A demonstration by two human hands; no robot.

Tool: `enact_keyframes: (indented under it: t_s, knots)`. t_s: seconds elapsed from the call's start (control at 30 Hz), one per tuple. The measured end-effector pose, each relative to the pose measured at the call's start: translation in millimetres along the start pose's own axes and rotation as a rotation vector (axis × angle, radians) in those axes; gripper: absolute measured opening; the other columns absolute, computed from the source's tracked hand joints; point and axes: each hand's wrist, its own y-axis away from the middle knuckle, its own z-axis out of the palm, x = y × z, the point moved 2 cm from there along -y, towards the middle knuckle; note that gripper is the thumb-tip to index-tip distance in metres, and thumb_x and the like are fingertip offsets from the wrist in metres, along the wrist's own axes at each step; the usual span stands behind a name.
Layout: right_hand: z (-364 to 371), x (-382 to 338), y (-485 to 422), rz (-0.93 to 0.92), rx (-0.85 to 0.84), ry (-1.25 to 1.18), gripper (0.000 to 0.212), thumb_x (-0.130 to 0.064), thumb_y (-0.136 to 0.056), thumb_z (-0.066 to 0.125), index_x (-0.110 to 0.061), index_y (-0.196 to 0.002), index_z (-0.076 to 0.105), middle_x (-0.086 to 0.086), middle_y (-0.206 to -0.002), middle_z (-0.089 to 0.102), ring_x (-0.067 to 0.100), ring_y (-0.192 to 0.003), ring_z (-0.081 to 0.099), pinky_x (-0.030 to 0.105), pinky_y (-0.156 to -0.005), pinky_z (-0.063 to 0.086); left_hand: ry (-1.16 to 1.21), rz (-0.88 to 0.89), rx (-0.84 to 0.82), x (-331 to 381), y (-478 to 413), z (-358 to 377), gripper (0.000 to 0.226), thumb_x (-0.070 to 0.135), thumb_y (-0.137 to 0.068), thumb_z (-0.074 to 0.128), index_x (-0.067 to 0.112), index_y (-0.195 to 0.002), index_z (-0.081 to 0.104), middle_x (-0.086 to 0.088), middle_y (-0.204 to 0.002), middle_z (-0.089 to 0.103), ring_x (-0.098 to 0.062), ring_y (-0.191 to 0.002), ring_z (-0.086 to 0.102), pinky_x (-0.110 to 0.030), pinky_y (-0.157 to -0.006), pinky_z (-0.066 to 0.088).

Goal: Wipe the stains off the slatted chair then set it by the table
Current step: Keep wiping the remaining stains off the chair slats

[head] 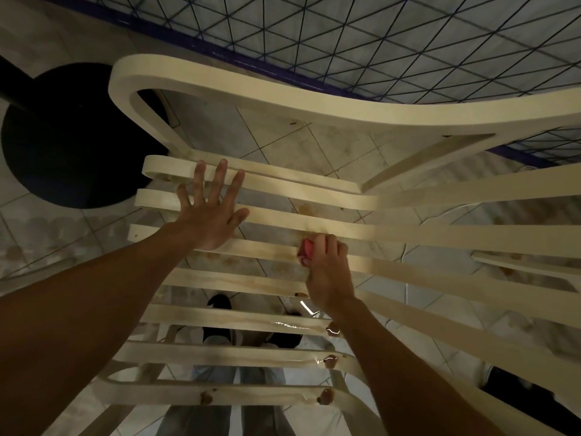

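The left hand (210, 209) lies flat, fingers spread and straight, across two pale slats. Just beside it, the right hand (327, 272) grips a bunched red cloth (305, 251) pressed to a slat. The slatted chair (283, 99) stretches under both hands. Brown stains (327, 396) dot slats nearer the person. Left of the left hand, a black round base (63, 136) sits on the tiled floor (283, 136).

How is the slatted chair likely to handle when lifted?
Probably rigid: the slatted chair is bent solid wood. Likely light for its size: open slats, thin rails. Wet gleams on the near slats suggest a slippery grip there.
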Motion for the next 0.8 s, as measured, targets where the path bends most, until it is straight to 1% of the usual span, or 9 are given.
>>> enact_keyframes:
  t_s: [0.1, 0.27, 0.37, 0.47, 0.53, 0.57, 0.67, 0.73, 0.8]
  knots:
    - [14, -29, -2, -0.008, 0.015, -0.042, 0.055, -0.007, -0.086, 0.066, -0.011, -0.136, 0.045, 0.012, -0.136, 0.046, 0.03, -0.125, 0.039, 0.039, -0.104, 0.043, 0.006, -0.004, 0.004, 0, -1, 0, 0.073, 0.062, -0.098, 0.013, 0.037, -0.144, -0.037, 0.005, -0.146, -0.053, -0.033, -0.136, -0.045, -0.064, -0.114, -0.009]
    - [28, -57, 0, -0.051, 0.088, -0.069, 0.071, -0.008, -0.073, 0.082, -0.01, -0.136, 0.048, 0.014, -0.133, 0.052, 0.033, -0.123, 0.046, 0.04, -0.101, 0.047, 0.002, -0.008, 0.015, -1, 0, 1, 0.073, 0.063, -0.098, 0.014, 0.037, -0.145, -0.036, 0.005, -0.147, -0.052, -0.033, -0.137, -0.045, -0.063, -0.114, -0.009]
    - [20, -42, 3, -0.092, 0.1, -0.029, 0.065, -0.016, -0.08, 0.077, -0.013, -0.138, 0.047, 0.012, -0.132, 0.052, 0.03, -0.122, 0.047, 0.042, -0.105, 0.045, 0.001, -0.002, 0.013, 0, -1, 1, 0.073, 0.062, -0.098, 0.015, 0.038, -0.146, -0.035, 0.005, -0.148, -0.05, -0.033, -0.138, -0.044, -0.063, -0.114, -0.009]
    - [7, -14, 5, -0.024, 0.039, 0.069, 0.057, -0.017, -0.088, 0.066, -0.018, -0.138, 0.038, 0.014, -0.135, 0.05, 0.034, -0.125, 0.046, 0.052, -0.111, 0.035, 0.002, 0.006, 0.018, -2, -1, 1, 0.072, 0.062, -0.098, 0.014, 0.038, -0.147, -0.033, 0.006, -0.148, -0.05, -0.032, -0.138, -0.043, -0.063, -0.114, -0.009]
    - [-6, 7, 6, 0.04, 0.008, 0.149, 0.054, -0.022, -0.092, 0.062, -0.019, -0.137, 0.033, 0.017, -0.137, 0.05, 0.038, -0.126, 0.048, 0.058, -0.115, 0.03, 0.007, 0.012, 0.018, -3, -1, 1, 0.072, 0.062, -0.098, 0.014, 0.038, -0.147, -0.033, 0.006, -0.148, -0.05, -0.032, -0.138, -0.043, -0.063, -0.114, -0.009]
    - [-14, 16, 7, 0.068, -0.021, 0.192, 0.053, -0.026, -0.094, 0.059, -0.019, -0.139, 0.033, 0.018, -0.137, 0.049, 0.039, -0.126, 0.049, 0.057, -0.115, 0.029, 0.006, 0.014, 0.018, -3, -1, 2, 0.072, 0.062, -0.098, 0.014, 0.038, -0.147, -0.033, 0.006, -0.148, -0.051, -0.032, -0.138, -0.043, -0.063, -0.114, -0.009]
    - [-37, 28, 6, 0.119, -0.134, 0.302, 0.057, -0.034, -0.096, 0.056, -0.018, -0.145, 0.03, 0.018, -0.137, 0.048, 0.037, -0.124, 0.048, 0.046, -0.111, 0.035, -0.001, 0.02, 0.025, -3, -1, 2, 0.072, 0.063, -0.098, 0.014, 0.038, -0.147, -0.033, 0.006, -0.148, -0.05, -0.032, -0.138, -0.043, -0.063, -0.114, -0.009]
    - [-43, 25, 2, 0.132, -0.192, 0.351, 0.064, -0.032, -0.093, 0.061, -0.02, -0.146, 0.026, 0.016, -0.137, 0.045, 0.036, -0.124, 0.046, 0.044, -0.108, 0.037, 0.008, 0.025, 0.027, -3, 0, 3, 0.072, 0.062, -0.098, 0.015, 0.037, -0.148, -0.032, 0.006, -0.149, -0.049, -0.032, -0.138, -0.044, -0.063, -0.114, -0.009]
    - [-41, 21, -4, 0.137, -0.235, 0.302, 0.064, -0.026, -0.091, 0.063, -0.021, -0.143, 0.026, 0.014, -0.136, 0.044, 0.035, -0.122, 0.046, 0.043, -0.104, 0.04, 0.01, 0.027, 0.029, -3, 0, 3, 0.073, 0.062, -0.098, 0.015, 0.037, -0.148, -0.032, 0.006, -0.149, -0.049, -0.032, -0.137, -0.045, -0.063, -0.113, -0.01]
